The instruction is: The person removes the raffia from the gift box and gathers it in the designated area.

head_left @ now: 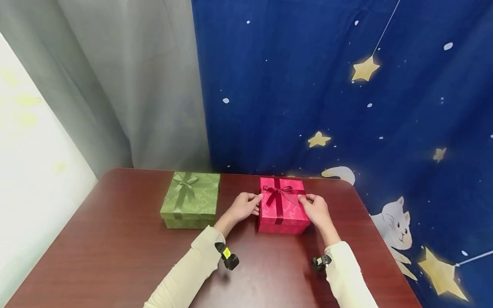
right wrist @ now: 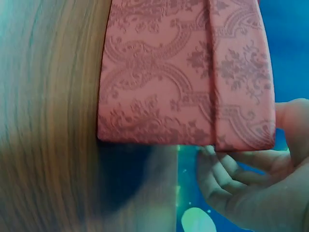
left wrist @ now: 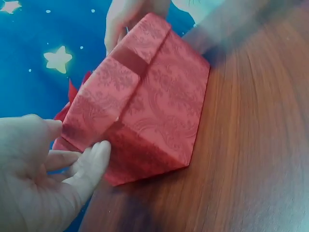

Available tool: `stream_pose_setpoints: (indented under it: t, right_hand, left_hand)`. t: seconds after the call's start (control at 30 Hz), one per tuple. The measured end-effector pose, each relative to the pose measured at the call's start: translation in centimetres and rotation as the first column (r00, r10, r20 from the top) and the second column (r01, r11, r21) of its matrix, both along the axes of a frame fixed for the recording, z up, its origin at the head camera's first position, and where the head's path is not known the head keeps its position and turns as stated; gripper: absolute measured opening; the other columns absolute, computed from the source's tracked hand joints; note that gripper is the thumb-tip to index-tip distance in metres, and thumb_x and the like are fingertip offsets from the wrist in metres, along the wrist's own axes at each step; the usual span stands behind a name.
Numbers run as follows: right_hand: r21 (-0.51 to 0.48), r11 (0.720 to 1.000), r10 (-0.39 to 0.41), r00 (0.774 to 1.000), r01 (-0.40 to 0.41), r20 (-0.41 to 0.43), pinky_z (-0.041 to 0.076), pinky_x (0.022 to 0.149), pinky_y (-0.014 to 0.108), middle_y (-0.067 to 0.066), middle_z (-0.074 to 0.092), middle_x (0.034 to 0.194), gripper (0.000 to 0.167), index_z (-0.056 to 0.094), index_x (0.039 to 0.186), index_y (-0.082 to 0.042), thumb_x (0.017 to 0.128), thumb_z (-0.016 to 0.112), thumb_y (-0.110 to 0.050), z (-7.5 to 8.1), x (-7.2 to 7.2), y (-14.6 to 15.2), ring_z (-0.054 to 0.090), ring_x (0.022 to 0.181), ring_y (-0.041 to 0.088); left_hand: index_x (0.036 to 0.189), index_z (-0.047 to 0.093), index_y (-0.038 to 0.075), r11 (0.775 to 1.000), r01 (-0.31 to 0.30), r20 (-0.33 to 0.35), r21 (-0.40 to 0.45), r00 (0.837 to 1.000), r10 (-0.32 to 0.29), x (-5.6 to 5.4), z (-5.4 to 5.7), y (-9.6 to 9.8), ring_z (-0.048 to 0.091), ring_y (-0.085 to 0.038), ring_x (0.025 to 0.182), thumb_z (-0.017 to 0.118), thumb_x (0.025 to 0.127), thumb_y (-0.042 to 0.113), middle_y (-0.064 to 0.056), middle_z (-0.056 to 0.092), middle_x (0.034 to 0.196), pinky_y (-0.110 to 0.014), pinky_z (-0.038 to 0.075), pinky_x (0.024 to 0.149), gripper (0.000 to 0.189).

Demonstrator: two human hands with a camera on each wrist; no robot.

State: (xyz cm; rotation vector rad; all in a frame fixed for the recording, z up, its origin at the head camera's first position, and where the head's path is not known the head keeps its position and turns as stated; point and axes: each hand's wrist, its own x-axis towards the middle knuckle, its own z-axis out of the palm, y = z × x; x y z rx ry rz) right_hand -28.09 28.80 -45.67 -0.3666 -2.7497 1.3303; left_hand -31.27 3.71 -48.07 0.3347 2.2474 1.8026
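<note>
A red gift box (head_left: pixel 283 214) stands on the table with its lid (left wrist: pixel 104 94) on. A dark red ribbon with a bow (head_left: pixel 278 193) crosses the lid's top. My left hand (head_left: pixel 245 206) holds the lid's left side, thumb at the top edge and fingertips low on the lid's side. On the opposite side, my right hand (head_left: pixel 316 209) grips the lid, its thumb over the top edge and its other fingers (right wrist: pixel 217 174) at the lid's lower rim. The box's patterned wall (right wrist: pixel 149 87) shows below the lid in the right wrist view.
To the left sits a green gift box (head_left: pixel 196 205) with a green ribbon bow, its lid on. Both boxes are near the far edge of the brown wooden table (head_left: pixel 115 256). Behind hang a grey curtain (head_left: pixel 154 85) and a blue starry curtain (head_left: pixel 289 85).
</note>
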Motion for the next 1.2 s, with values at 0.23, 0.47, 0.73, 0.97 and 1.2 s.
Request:
stream_pose_setpoints:
  t: [0.23,0.47,0.73,0.97,1.2]
  right_hand:
    - [-0.058,0.998,-0.03,0.998,0.027,-0.06,0.049,0.105,0.052,0.034,0.065,0.125,0.047,0.059,0.134,0.015,0.103,0.063,-0.02,0.5,0.1,-0.3,0.064,0.118,0.045]
    - [-0.124,0.992,-0.031,0.996,0.02,-0.087,0.048,0.106,0.052,0.036,0.062,0.129,0.046,0.056,0.137,0.015,0.103,0.063,-0.014,0.9,0.2,0.1,0.062,0.123,0.046]
    - [-0.183,0.983,-0.019,0.993,-0.003,-0.12,0.048,0.106,0.051,0.037,0.06,0.133,0.048,0.053,0.142,0.013,0.103,0.063,-0.013,1.7,0.5,0.4,0.061,0.124,0.046]
    - [-0.16,0.986,0.022,0.985,-0.05,-0.172,0.05,0.101,0.046,0.035,0.059,0.137,0.053,0.049,0.146,0.011,0.104,0.063,-0.016,4.3,2.2,0.6,0.06,0.127,0.044]
    - [-0.23,0.931,0.224,0.943,-0.281,-0.247,0.053,0.092,0.02,0.029,0.064,0.132,0.061,0.051,0.147,0.008,0.094,0.076,-0.009,6.2,8.4,2.8,0.069,0.115,0.018]
  left_hand:
    - [0.118,0.068,-0.017,0.997,-0.077,-0.024,-0.011,0.997,0.077,0.4,0.9,0.4,0.072,-0.017,0.066,0.06,0.106,0.017,-0.019,0.073,0.081,-0.037,0.062,0.075,0.036]
    - [0.122,0.07,-0.01,0.988,-0.106,-0.106,-0.108,0.99,0.095,0.8,1.8,0.8,0.074,-0.026,0.077,0.059,0.106,0.02,-0.016,0.074,0.086,-0.035,0.059,0.082,0.036]
    - [0.133,0.063,-0.011,0.986,-0.114,-0.134,-0.121,0.986,0.098,1.3,2.2,0.8,0.075,-0.026,0.087,0.06,0.106,0.02,-0.023,0.074,0.109,-0.04,0.059,0.088,0.041]
    - [0.138,0.058,-0.013,0.996,-0.077,-0.182,-0.035,0.981,0.07,2.3,4.2,0.6,0.075,-0.027,0.085,0.062,0.105,0.018,-0.022,0.074,0.104,-0.039,0.061,0.082,0.045]
    - [0.133,0.059,-0.004,0.967,0.15,-0.191,0.208,0.975,-0.11,7.1,5.1,-2.5,0.07,-0.018,0.093,0.079,0.091,0.009,-0.015,0.069,0.109,-0.041,0.06,0.086,0.048]
